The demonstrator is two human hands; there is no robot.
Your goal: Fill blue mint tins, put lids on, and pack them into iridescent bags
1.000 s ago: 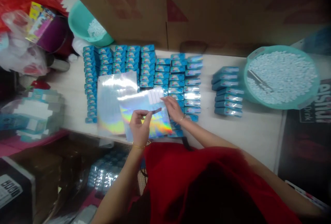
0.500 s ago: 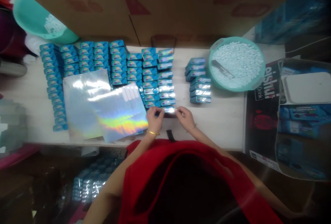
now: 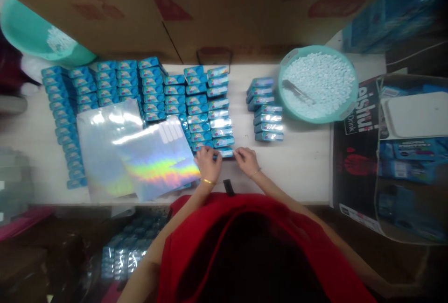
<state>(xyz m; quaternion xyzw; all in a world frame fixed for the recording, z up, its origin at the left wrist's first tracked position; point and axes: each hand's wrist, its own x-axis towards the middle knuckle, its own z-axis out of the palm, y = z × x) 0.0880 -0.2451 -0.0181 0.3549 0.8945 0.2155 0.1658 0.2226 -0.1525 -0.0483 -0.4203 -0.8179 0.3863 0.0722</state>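
My left hand [image 3: 208, 164] and my right hand [image 3: 247, 160] pinch the two ends of one small blue box [image 3: 224, 152] at the near end of a column of stacked blue boxes [image 3: 196, 102]. Fingers of both hands are curled on it. Left of my left hand lie two shiny holographic sheets [image 3: 140, 151], partly covering the rows of boxes. A short separate stack of blue boxes [image 3: 266, 109] stands to the right of the main rows.
A teal basin of small white pieces [image 3: 318, 83] sits at the right of the white table [image 3: 304, 167]. Another teal basin [image 3: 38, 37] is at the far left. A cardboard wall [image 3: 210, 9] rises behind. Cartons stand at right.
My hands left the holographic sheet, moved right and took a blue box; it now sits lower, against the column's near end. The view shifted right.
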